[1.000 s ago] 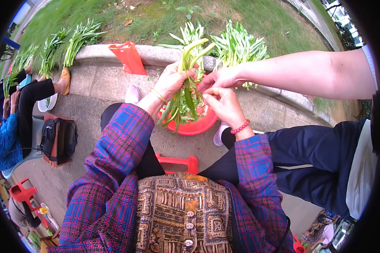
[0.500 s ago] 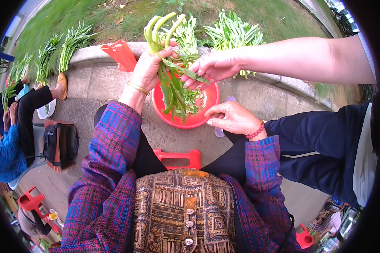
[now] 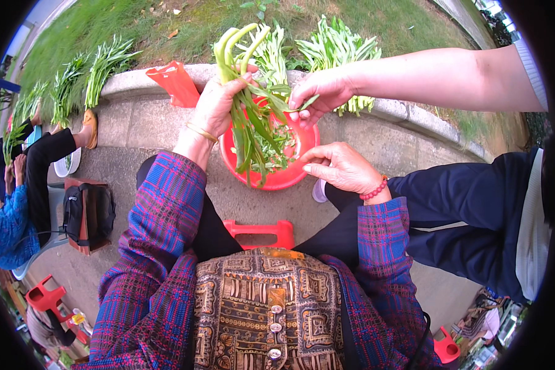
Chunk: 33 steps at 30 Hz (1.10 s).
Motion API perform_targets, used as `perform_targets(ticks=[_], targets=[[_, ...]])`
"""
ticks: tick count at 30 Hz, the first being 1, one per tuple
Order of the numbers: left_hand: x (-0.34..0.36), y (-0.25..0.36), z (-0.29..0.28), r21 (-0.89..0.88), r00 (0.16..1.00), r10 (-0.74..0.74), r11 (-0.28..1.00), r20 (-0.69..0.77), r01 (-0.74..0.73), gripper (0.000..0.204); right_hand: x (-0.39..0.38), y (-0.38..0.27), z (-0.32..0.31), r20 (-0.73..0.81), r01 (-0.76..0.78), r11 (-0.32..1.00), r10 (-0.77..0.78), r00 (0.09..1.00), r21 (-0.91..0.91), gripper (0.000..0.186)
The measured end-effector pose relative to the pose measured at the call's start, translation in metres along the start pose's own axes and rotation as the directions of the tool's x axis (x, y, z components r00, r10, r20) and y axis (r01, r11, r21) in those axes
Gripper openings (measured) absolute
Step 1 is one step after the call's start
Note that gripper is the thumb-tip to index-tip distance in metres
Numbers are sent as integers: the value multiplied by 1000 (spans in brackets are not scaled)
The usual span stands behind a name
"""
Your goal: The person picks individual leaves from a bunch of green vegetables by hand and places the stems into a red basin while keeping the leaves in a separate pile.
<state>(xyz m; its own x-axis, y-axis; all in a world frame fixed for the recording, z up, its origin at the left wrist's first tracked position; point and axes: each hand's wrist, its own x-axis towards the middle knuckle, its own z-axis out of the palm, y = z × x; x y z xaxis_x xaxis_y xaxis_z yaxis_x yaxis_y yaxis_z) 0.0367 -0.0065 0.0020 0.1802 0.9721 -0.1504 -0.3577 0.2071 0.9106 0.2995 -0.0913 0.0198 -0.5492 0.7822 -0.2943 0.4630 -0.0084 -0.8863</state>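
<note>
My left hand point(image 3: 217, 105) is closed around a bunch of leafy greens point(image 3: 251, 132). Its thick pale stems curve upward, and the long narrow leaves hang over a red basin point(image 3: 282, 180). Torn green pieces point(image 3: 282, 148) lie inside that basin. To its right hovers my right hand point(image 3: 345, 168), empty, with thumb and fingers loosely bent and apart. Another person's hand point(image 3: 320, 92) reaches in from the right and pinches a leaf at the side of the bunch.
Piles of greens point(image 3: 339, 49) lie along the stone curb point(image 3: 407, 114), beside a red plastic bag point(image 3: 176, 83). A red stool point(image 3: 262, 233) stands between my knees. At left are a black bag point(image 3: 87, 213) and a person in blue point(image 3: 12, 228); the co-worker's dark-trousered legs point(image 3: 468, 191) are at right.
The other person's hand has shifted slightly right and up, drawing a leaf outward from the bunch. My left hand keeps its hold; my right hand has barely moved.
</note>
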Motion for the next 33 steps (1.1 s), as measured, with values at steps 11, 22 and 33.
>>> perform_targets(ticks=[11, 22, 33], targets=[[0, -3, 3, -63, 1000, -23, 998, 19, 24, 28, 3, 2, -3, 32, -37, 998, 39, 999, -54, 21], [-1, 3, -2, -64, 996, 8, 998, 90, -2, 28, 7, 13, -2, -52, 10, 981, -20, 998, -192, 27], [-8, 20, -1, 30, 986, 18, 999, 166, -24, 32, 3, 10, -10, -162, -56, 921, -8, 987, -385, 29]])
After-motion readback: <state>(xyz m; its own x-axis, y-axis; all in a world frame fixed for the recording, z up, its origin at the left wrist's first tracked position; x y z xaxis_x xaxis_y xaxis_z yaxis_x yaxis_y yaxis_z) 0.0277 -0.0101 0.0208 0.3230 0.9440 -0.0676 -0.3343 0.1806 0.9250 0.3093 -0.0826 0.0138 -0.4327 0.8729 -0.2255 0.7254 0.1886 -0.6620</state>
